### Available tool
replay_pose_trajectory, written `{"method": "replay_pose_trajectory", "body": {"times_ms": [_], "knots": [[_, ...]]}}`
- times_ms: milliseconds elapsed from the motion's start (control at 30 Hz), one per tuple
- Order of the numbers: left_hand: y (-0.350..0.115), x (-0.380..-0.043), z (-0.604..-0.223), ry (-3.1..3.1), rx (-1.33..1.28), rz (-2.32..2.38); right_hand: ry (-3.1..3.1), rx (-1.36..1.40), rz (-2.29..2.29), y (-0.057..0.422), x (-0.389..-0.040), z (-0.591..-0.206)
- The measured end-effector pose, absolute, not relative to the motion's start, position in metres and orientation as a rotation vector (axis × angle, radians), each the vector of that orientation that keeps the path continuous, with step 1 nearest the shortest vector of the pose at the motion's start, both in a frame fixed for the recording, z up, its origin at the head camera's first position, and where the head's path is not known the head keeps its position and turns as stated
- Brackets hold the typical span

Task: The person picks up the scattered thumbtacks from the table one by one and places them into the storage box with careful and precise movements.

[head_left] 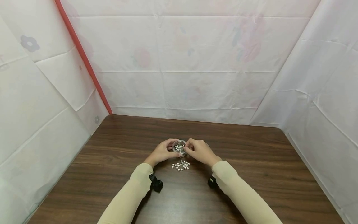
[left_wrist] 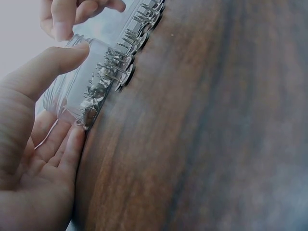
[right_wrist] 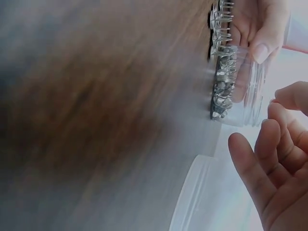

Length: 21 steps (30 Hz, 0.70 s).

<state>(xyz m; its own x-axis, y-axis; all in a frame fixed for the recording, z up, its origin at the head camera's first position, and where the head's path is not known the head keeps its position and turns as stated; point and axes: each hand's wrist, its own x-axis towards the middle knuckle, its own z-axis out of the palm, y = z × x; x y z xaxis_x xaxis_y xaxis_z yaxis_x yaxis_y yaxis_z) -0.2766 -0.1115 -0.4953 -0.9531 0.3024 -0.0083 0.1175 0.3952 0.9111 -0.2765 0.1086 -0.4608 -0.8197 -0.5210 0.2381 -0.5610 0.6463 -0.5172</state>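
A small clear screw-necked jar [right_wrist: 254,91] stands on the table with silvery thumbtacks [head_left: 179,147] lying at its bottom. My left hand [head_left: 162,152] holds it from the left, thumb on the near side and fingers curled round the far side. Over the jar's mouth is my right hand [head_left: 202,151], thumb and index fingertips brought together in a pinch. A thumbtack appears to be between them, almost wholly hidden; the other fingers are half curled. Loose thumbtacks [head_left: 181,165] lie scattered just in front of the jar, several with points up.
A clear round lid [right_wrist: 190,197] lies on the dark wooden table [head_left: 112,168] to the right of the jar, mostly behind my right hand in the head view. White patterned sheets [head_left: 179,62] enclose the table's back and sides. Each wrist carries a black camera [head_left: 157,185].
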Motion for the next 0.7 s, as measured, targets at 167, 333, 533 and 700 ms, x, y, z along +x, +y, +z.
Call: {"method": "replay_pose_trajectory", "body": {"times_ms": [167,333,533,700], "knots": [[-0.112,-0.276,-0.495,2.478,0.374,1.584,-2.735,0.990,0.884,0.111,-0.267,-0.456],[-0.112,-0.277,-0.495,2.482,0.386,1.579,-2.721,1.059,0.854,0.114,-0.262,-0.455],[-0.111,-0.278,-0.496,2.490,0.415,1.602,-2.756,1.129,0.867,0.118,-0.257,-0.457],[-0.109,-0.275,-0.490,2.482,0.403,1.607,-2.772,1.207,0.840,0.120,-0.254,-0.459]]}}
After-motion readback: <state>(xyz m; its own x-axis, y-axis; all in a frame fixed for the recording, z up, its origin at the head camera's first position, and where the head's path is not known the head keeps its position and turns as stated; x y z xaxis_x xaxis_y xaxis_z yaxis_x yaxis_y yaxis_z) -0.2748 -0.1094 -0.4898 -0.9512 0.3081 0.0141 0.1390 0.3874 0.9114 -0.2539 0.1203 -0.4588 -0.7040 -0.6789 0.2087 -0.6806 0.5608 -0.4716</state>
